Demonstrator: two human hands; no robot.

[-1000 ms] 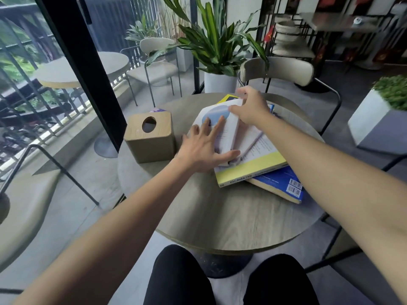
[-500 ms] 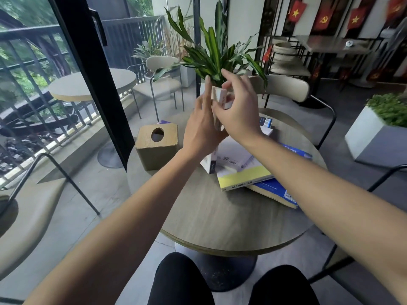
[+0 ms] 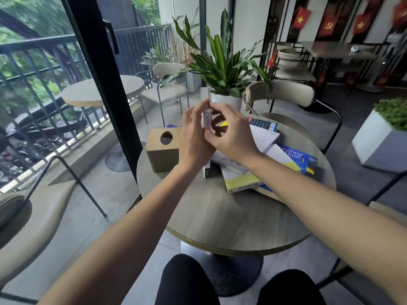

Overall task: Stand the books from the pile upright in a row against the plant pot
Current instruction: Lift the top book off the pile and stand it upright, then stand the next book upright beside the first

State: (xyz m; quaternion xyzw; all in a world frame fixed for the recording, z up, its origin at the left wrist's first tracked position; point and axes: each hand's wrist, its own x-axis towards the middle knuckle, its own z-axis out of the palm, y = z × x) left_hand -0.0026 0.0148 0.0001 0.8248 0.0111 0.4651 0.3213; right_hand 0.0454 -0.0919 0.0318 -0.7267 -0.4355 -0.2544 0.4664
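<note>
The round grey wood-grain surface (image 3: 231,216) carries a white pot with a green leafy plant (image 3: 226,100) at its far edge, a tan wooden tissue box (image 3: 161,148), and a loose pile of books (image 3: 264,159). One thin white book (image 3: 206,119) stands upright, bottom edge on the surface beside the pile. The left hand (image 3: 195,137) and right hand (image 3: 231,133) each close their grip on it.
</note>
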